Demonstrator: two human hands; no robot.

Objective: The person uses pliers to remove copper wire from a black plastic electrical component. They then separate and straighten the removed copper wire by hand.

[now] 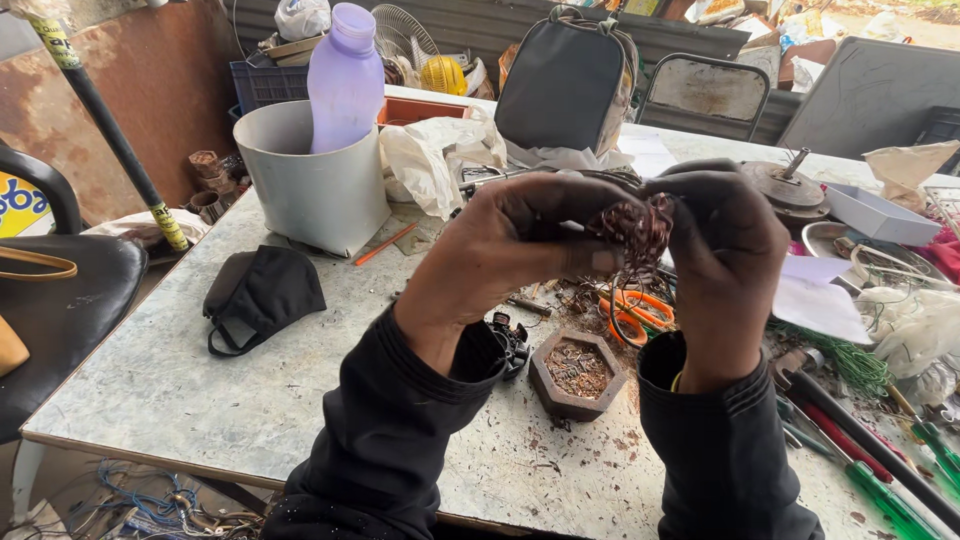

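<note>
Left hand [510,240] and right hand [725,255] are both pinching a copper coil [638,232] between them, raised above the hexagonal tray [577,372]. Loose strands are dangling; they could snag the scissors [632,312] just below.

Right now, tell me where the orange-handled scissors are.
In the head view, the orange-handled scissors lie on the table right of centre, below the raised hands, just above the hexagonal dish of copper scraps.
</note>
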